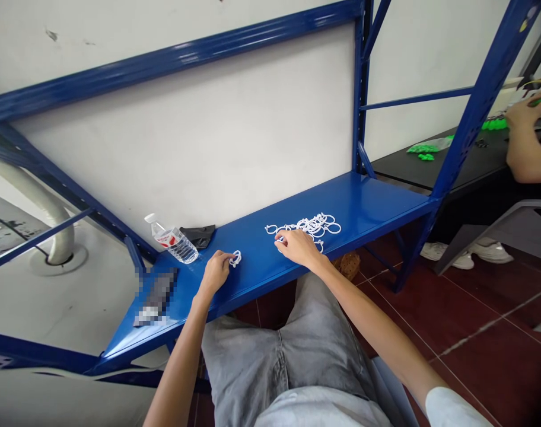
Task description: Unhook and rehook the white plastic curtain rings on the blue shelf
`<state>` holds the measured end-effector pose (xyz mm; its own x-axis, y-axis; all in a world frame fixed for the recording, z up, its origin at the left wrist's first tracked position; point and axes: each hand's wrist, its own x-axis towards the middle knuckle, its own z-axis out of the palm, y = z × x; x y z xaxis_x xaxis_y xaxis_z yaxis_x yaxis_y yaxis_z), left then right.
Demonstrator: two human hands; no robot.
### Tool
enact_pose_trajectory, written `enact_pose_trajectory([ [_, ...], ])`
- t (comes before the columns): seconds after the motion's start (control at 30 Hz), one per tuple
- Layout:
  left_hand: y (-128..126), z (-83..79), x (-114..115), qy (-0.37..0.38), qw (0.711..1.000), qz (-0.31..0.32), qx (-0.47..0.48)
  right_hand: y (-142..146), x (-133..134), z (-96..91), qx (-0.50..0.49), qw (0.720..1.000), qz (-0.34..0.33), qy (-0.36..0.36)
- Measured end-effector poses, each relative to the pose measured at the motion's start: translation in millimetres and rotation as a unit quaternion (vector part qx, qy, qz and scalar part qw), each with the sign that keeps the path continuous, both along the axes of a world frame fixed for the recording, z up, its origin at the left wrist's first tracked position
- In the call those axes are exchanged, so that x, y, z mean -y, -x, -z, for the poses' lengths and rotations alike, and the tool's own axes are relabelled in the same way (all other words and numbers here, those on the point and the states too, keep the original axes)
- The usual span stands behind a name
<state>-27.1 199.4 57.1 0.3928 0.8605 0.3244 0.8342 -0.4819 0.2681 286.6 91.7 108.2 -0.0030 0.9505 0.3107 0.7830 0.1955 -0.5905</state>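
Centrally, two hands at a tangled heap of white plastic loops [310, 226] on a blue steel shelf [363, 201].

Left hand [216, 274] narrowly pinched on a small loop cluster [235, 258], left of the heap; right hand [298, 248] spread on the heap's near edge, grip indiscernible; water bottle [175, 240] farther left.

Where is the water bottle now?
In the head view, the water bottle lies on the blue shelf, beside a black object, left of the left hand.
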Motion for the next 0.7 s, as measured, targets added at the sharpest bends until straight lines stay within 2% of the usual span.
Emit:
enact_pose_trajectory([
  [0.23, 17, -3.7, 0, 0.028, 0.997, 0.070, -0.023, 2, -1, 2.5, 0.004, 1.000, -0.010, -0.007],
  [0.4, 16, -9.9, 11, 0.025, 0.997, 0.073, 0.002, 4, -4, 8.1, 0.002, 1.000, -0.024, -0.015],
  [0.5, -1, -18.0, 29, 0.027, 0.995, 0.081, 0.055, 9, -3, 9.5, 0.006, 0.998, -0.051, -0.022],
  [0.7, -59, -38.5, 78, 0.081, 0.972, 0.153, 0.158, 28, 7, 11.1, 0.063, 0.987, -0.134, -0.057],
])
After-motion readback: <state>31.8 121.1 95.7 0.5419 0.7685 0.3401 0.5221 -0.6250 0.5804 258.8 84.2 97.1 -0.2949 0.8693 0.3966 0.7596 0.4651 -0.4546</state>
